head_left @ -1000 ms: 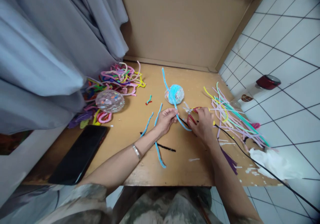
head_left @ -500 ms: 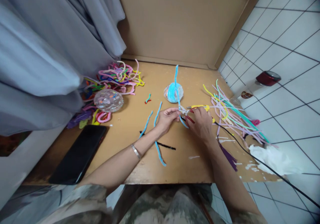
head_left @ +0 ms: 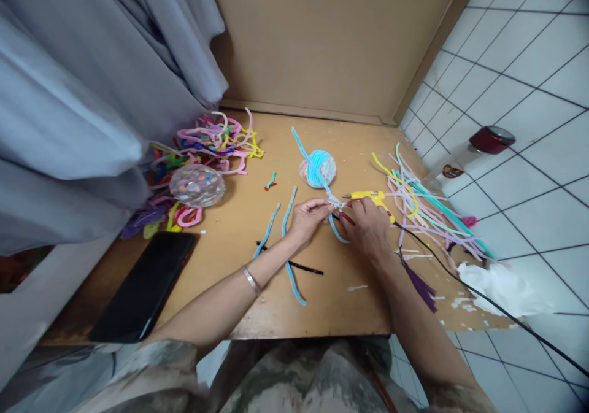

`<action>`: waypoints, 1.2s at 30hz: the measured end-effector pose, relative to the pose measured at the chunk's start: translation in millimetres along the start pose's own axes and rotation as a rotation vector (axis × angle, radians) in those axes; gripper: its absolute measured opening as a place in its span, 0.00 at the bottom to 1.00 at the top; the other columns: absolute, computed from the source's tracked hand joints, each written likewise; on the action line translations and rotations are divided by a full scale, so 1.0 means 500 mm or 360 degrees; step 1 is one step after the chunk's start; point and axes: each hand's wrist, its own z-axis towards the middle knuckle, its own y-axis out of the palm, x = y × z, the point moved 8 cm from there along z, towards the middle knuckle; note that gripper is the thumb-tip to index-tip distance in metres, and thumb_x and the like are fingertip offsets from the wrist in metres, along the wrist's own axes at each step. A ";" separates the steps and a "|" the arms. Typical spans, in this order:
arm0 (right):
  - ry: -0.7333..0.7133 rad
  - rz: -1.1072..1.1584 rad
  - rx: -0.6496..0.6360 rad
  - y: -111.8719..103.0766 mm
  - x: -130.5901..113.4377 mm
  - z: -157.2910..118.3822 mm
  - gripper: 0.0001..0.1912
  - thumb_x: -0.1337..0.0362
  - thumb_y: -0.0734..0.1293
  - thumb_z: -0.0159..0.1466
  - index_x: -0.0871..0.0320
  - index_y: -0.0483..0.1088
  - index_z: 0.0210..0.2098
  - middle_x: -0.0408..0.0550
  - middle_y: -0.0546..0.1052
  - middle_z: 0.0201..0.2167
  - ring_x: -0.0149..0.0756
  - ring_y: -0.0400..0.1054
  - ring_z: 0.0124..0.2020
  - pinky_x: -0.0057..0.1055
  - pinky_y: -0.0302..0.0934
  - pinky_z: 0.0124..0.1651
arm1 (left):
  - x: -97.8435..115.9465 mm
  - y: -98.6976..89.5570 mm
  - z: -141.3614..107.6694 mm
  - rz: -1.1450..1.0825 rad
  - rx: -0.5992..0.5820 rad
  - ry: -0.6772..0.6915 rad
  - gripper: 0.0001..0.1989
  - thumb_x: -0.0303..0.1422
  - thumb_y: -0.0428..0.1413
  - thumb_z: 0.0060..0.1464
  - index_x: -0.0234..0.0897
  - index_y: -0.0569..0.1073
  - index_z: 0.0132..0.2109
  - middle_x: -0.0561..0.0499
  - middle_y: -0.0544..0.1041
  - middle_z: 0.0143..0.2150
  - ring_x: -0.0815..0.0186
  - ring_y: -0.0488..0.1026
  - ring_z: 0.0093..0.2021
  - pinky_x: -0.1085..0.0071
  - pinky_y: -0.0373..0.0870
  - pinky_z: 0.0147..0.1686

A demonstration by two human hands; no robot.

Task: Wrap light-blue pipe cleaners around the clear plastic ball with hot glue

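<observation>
My left hand (head_left: 310, 221) pinches a pale, twisted bunch of pipe cleaners (head_left: 337, 202) between thumb and fingertips. A long light-blue pipe cleaner (head_left: 301, 145) slants up and left from that bunch, crossing in front of a clear ball wrapped in blue (head_left: 325, 169). A blue end (head_left: 337, 231) curves down below my fingers. My right hand (head_left: 368, 226) is closed round a small tool with red handles (head_left: 346, 218), its tip at the bunch; the kind of tool cannot be made out. Right behind that hand lies a yellow glue gun (head_left: 370, 197).
Loose blue pipe cleaners (head_left: 293, 281) and a black one (head_left: 306, 269) lie near my left forearm. To the left are a phone (head_left: 143, 287), a clear ball (head_left: 197, 186) and a colourful pile (head_left: 221, 137). Pastel pipe cleaners (head_left: 427, 204), a purple tassel (head_left: 419, 287) and a cord (head_left: 464, 289) lie right.
The long blue pipe cleaner has swung from nearly upright to leaning left. The pale bunch has turned between my fingers, while both hands stay in almost the same place.
</observation>
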 end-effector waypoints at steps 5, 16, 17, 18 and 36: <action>0.0013 -0.0100 -0.0018 -0.002 -0.008 -0.003 0.12 0.57 0.61 0.64 0.60 0.71 0.35 0.52 0.74 0.31 0.39 0.62 0.32 0.34 0.48 0.37 | -0.005 0.004 -0.001 -0.0115 0.0027 -0.0016 0.14 0.35 0.69 0.33 0.33 0.78 0.30 0.56 0.76 0.23 0.77 0.64 0.20 0.76 0.62 0.24; 0.0017 -0.0111 0.0043 -0.003 -0.013 -0.007 0.12 0.57 0.62 0.64 0.59 0.71 0.32 0.51 0.75 0.29 0.38 0.64 0.30 0.33 0.47 0.34 | -0.007 0.003 -0.005 -0.0146 0.0045 -0.0018 0.13 0.33 0.70 0.32 0.33 0.78 0.28 0.56 0.77 0.23 0.77 0.65 0.20 0.76 0.60 0.24; 0.0021 -0.0103 0.0055 -0.003 -0.012 -0.007 0.12 0.57 0.62 0.64 0.59 0.71 0.31 0.50 0.75 0.28 0.37 0.64 0.30 0.33 0.47 0.34 | -0.006 0.004 -0.005 -0.0139 0.0041 -0.0020 0.13 0.33 0.70 0.32 0.33 0.78 0.28 0.55 0.77 0.23 0.77 0.65 0.20 0.76 0.60 0.24; 0.0030 -0.0092 0.0064 -0.003 -0.011 -0.008 0.12 0.58 0.62 0.64 0.59 0.70 0.30 0.50 0.75 0.27 0.37 0.63 0.29 0.33 0.46 0.33 | -0.006 0.004 -0.006 -0.0136 0.0038 -0.0020 0.13 0.33 0.70 0.32 0.33 0.78 0.28 0.55 0.77 0.23 0.77 0.65 0.20 0.76 0.60 0.24; 0.0166 0.0088 -0.0062 0.025 0.009 -0.021 0.15 0.58 0.62 0.64 0.60 0.70 0.26 0.49 0.74 0.22 0.33 0.61 0.24 0.30 0.43 0.29 | -0.012 0.004 -0.011 -0.0196 0.0071 -0.0104 0.17 0.34 0.71 0.28 0.33 0.78 0.29 0.54 0.77 0.23 0.77 0.64 0.20 0.75 0.60 0.25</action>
